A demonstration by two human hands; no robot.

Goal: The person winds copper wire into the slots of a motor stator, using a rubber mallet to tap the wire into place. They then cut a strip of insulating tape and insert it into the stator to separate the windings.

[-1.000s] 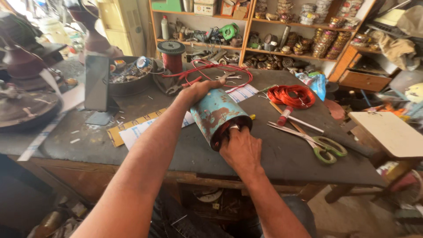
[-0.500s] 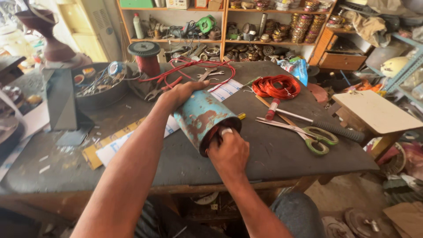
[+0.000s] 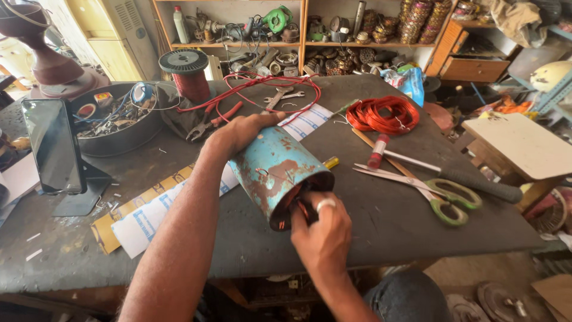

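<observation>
Rusty blue metal cylinder (image 3: 277, 173) held above the desk (image 3: 381, 220).
Left hand (image 3: 238, 134) grips its far end; right hand (image 3: 322, 235) fingers reach inside, probably heavy, rigid.

Both forearms bare, no sleeves in view. Right grip (image 3: 322, 238): one plain pale, silvery ring (image 3: 325, 205) on a finger near the knuckle, otherwise bare. Left grip (image 3: 238, 132): no ring visible, no glove. Below the right grip, a knee in blue denim trousers (image 3: 408, 296)
</observation>
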